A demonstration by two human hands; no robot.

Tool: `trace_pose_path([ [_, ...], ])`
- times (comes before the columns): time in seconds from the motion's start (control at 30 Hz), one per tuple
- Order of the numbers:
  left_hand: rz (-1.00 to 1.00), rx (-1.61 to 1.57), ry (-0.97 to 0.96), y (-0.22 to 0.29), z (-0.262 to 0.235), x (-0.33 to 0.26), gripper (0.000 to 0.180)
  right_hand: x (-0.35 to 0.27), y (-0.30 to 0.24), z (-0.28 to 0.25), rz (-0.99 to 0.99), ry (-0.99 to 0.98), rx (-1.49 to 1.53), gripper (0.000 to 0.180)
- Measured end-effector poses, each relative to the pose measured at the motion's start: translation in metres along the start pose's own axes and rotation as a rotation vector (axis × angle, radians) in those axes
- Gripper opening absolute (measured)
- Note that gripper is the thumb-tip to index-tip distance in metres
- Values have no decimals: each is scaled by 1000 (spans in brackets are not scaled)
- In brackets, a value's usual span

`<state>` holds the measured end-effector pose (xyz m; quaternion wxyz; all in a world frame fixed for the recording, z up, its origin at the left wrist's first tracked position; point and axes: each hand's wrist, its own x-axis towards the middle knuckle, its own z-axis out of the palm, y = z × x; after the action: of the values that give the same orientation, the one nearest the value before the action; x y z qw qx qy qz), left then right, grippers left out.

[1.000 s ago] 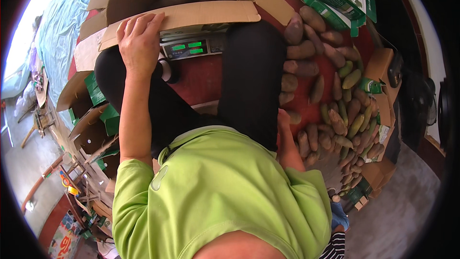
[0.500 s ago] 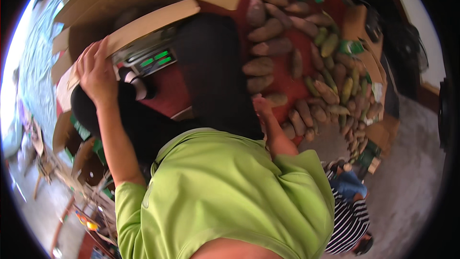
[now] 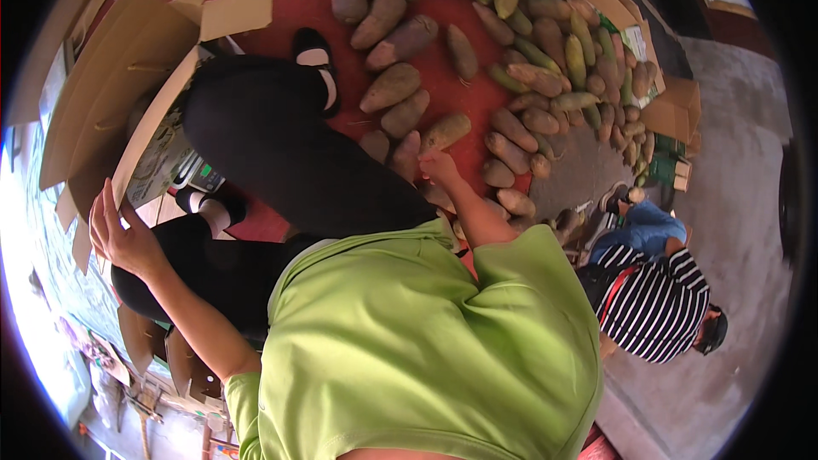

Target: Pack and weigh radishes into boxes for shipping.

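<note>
My left hand [image 3: 123, 238] is at the near corner of an open cardboard box flap [image 3: 162, 111], its fingers and thumb around the edge. My right hand [image 3: 440, 169] reaches down past my thigh with its fingers curled, beside a reddish-brown tuber [image 3: 406, 156] and under the end of a tan one [image 3: 447, 132]. What lies in its fingers is hidden. Long brown tubers [image 3: 390, 88] lie in rows on the red floor covering [image 3: 443, 17]. Between my legs and the box, part of a scale with a green display [image 3: 202, 177] shows.
A dense heap of brown and green long produce [image 3: 588, 60] spreads on the right, beside opened cardboard [image 3: 677, 106]. At the lower right a person in a striped shirt [image 3: 656, 302] is bent over. Light blue plastic sheeting [image 3: 43, 247] lies at the left.
My view has turned right, so the box and scale sit further left and more tubers show. My left hand stays at the flap; my right hand stays low among the tubers.
</note>
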<state>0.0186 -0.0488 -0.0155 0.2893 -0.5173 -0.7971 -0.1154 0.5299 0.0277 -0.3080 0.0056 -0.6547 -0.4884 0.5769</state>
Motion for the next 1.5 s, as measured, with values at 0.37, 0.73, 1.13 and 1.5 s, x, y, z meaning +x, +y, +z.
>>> trace_pose_path([
  [0.37,15,22,12,-3,3,-1,33,-47,48,-41,245,178,-14,19],
  [0.73,68,12,27,-7,6,-3,30,-105,86,-83,551,280,210,22],
  [1.13,114,15,56,-6,2,-2,31,-90,147,11,455,9,-39,27],
  [1.5,86,-98,20,26,24,6,42,-99,109,66,19,360,-720,48],
])
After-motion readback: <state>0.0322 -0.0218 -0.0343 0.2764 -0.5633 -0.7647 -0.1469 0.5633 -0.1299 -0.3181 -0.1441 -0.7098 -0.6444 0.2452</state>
